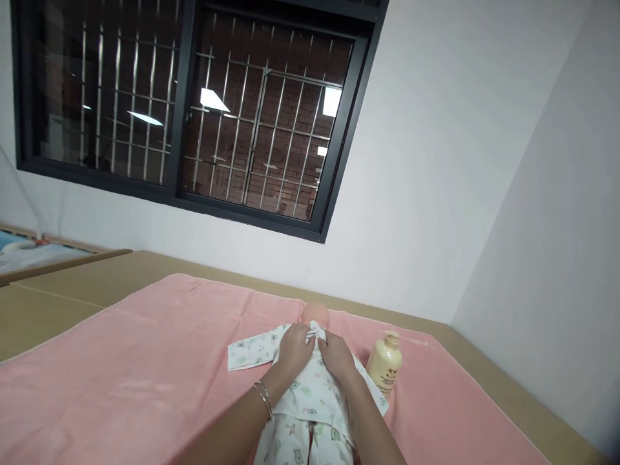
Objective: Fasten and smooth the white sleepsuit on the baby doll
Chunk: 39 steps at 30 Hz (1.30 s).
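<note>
A baby doll lies on its back on a pink blanket; its bald head points away from me. It wears a white long-sleeved baby shirt with small green animal prints, and matching trousers. One sleeve stretches flat to the left. My left hand is closed on the left side of the shirt's neckline, just below the head. Opposite it, my right hand grips the right side of the neckline, where the cloth is bunched between both hands. The fingertips are partly hidden.
A cream-yellow bottle stands on the blanket right of the doll, close to my right forearm. The blanket covers a tan table against a white wall. A wooden-edged tub or crib is at the far left. A barred window is above.
</note>
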Each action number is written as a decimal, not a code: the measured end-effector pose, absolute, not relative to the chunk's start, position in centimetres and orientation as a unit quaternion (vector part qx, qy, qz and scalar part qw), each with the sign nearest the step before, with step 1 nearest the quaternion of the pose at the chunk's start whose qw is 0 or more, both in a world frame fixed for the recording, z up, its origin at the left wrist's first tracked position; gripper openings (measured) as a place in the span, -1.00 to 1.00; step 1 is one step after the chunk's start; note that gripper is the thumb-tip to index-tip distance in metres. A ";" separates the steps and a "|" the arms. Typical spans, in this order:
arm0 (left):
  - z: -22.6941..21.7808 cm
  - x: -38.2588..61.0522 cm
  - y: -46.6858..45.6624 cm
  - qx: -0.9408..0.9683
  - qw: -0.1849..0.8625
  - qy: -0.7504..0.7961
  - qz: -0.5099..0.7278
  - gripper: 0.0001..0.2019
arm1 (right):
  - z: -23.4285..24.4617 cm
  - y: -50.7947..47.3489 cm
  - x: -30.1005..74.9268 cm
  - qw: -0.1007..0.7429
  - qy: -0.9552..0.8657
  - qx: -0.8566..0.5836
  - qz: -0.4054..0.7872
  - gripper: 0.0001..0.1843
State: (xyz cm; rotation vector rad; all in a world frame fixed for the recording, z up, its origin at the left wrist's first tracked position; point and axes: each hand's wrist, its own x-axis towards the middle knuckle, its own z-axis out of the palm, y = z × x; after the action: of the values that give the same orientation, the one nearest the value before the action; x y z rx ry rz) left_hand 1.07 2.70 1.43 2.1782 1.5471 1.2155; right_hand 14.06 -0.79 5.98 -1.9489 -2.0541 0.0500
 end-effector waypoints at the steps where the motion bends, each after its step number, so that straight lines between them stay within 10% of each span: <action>1: 1.4 1.1 2.6 0.735 0.092 0.531 0.412 -0.73 | 6.0 -1.0 13.6 0.141 -0.701 -0.699 0.006 -0.58; 39: 0.9 0.6 2.6 0.709 0.027 0.575 0.408 -0.66 | 5.3 -0.9 12.5 0.180 -0.621 -0.763 -0.022 -0.53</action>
State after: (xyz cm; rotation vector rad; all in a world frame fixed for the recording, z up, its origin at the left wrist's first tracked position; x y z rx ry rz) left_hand 0.59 2.55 0.87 2.1889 1.7760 1.2619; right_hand 12.46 -0.86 5.26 -2.1555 -1.7549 -0.0610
